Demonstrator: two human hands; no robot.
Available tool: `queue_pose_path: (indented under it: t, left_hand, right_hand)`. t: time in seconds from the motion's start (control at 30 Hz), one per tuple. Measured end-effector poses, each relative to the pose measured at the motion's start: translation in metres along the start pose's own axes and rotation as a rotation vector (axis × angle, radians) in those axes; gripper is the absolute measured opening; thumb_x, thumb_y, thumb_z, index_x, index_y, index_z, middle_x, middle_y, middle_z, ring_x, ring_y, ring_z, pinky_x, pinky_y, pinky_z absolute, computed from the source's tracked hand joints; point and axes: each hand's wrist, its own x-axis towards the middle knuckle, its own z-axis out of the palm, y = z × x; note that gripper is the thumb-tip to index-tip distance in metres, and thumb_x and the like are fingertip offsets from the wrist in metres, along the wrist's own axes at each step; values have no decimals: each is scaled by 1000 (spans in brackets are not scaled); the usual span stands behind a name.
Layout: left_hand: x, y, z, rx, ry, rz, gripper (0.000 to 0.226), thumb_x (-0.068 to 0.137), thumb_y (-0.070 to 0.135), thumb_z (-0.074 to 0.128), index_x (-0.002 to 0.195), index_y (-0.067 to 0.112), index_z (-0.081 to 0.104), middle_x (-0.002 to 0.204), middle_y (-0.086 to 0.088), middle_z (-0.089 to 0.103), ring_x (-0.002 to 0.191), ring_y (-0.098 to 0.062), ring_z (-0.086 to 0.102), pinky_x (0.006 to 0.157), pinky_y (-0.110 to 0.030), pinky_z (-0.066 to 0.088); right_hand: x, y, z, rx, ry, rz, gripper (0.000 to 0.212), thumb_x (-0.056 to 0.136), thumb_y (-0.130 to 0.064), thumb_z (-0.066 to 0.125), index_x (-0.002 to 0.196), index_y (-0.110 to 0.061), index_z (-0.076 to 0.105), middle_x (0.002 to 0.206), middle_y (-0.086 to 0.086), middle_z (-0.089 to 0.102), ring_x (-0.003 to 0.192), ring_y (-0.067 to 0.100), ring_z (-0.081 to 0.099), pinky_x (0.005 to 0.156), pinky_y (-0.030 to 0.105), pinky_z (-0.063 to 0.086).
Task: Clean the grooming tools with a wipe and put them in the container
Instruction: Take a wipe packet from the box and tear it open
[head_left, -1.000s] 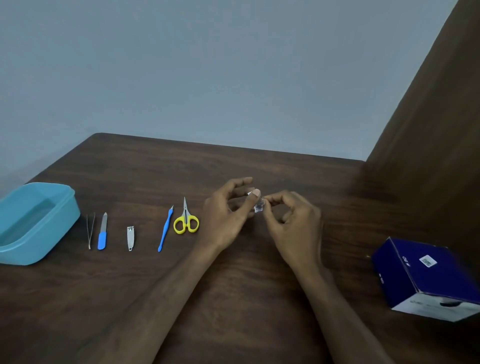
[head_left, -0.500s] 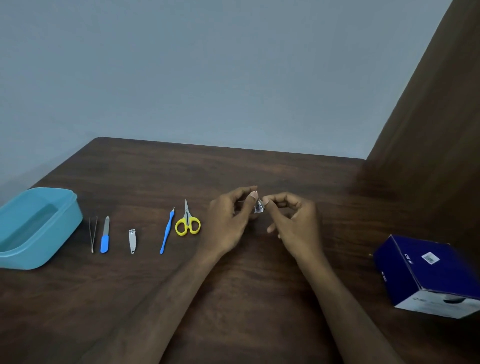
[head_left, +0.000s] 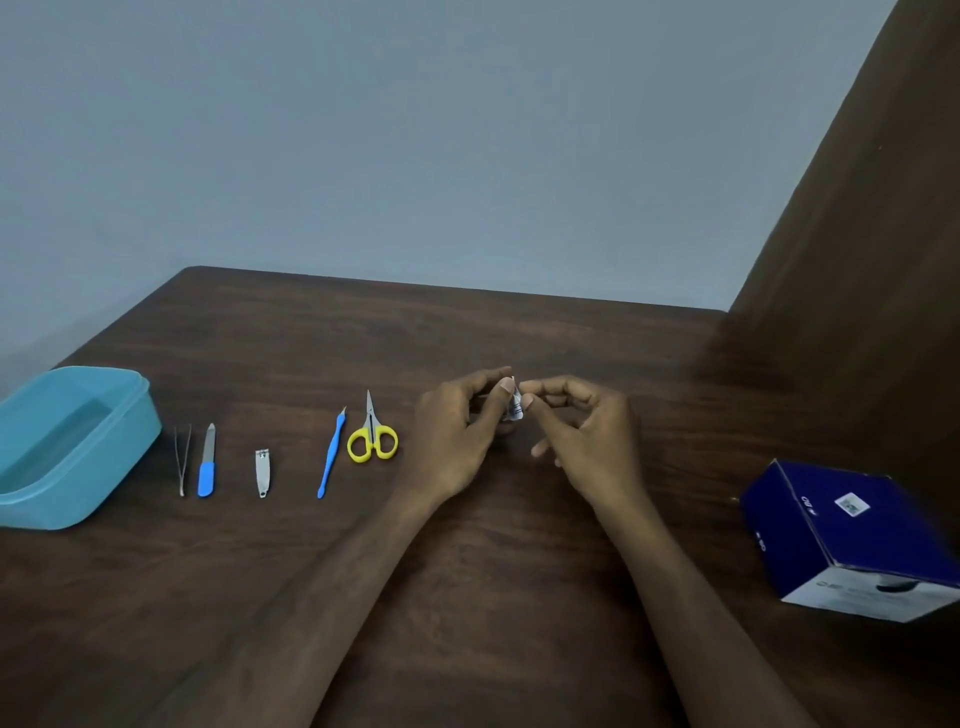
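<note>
Left hand (head_left: 460, 434) and right hand (head_left: 584, 434) both pinch a small white foil wipe sachet (head_left: 514, 406) to tear it open (five grooming tools wait at nine o'clock on the bench).

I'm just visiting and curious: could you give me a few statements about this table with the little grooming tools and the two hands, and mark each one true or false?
1. Both hands pinch a small packet between them. True: the left hand and right hand hold it above the table.
2. The scissors lie inside the blue container. False: they lie on the table, near the left hand.
3. The tweezers lie beside the nail file. True.
4. The nail clipper is held in the right hand. False: it lies untouched on the table.
5. A dark blue box sits to the right. True.
</note>
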Motion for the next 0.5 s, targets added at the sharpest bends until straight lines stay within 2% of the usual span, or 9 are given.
queue_pose_path:
  t: [0.07,0.13,0.2,0.33,0.5]
  left_hand:
    - [0,0,1,21,-11,4,29,108,30,62,131,17,75,104,8,81,85,-3,79,82,-30,66]
    - [0,1,2,74,-13,18,29,108,30,62,131,17,75,103,8,81,81,-1,78,77,-18,62]
    - [0,0,2,111,-6,30,28,108,30,63,129,17,76,101,7,81,81,1,78,74,-14,59]
    - [1,-4,2,144,24,38,30,106,30,66,131,17,75,111,7,81,86,-2,79,82,-34,67]
    - [2,-6,2,141,37,52,25,102,17,70,126,17,76,105,8,80,83,-1,78,76,-33,67]
  right_hand:
    - [0,2,-2,-103,34,-81,6,91,-27,83,93,-32,80,82,-19,77,45,11,67,52,30,50]
    - [-4,1,-3,-311,76,-235,6,88,-28,82,90,-31,77,70,-22,70,42,7,57,54,32,52]
    - [-6,0,-1,-406,105,-336,8,86,-26,81,87,-29,74,73,-19,71,45,6,52,56,33,52]
    - [-4,5,-3,-438,104,-309,8,85,-26,80,88,-30,75,81,-18,74,46,3,53,60,34,56]
    - [1,11,-3,-309,70,-167,8,87,-27,81,90,-34,77,84,-20,77,52,5,68,63,38,61]
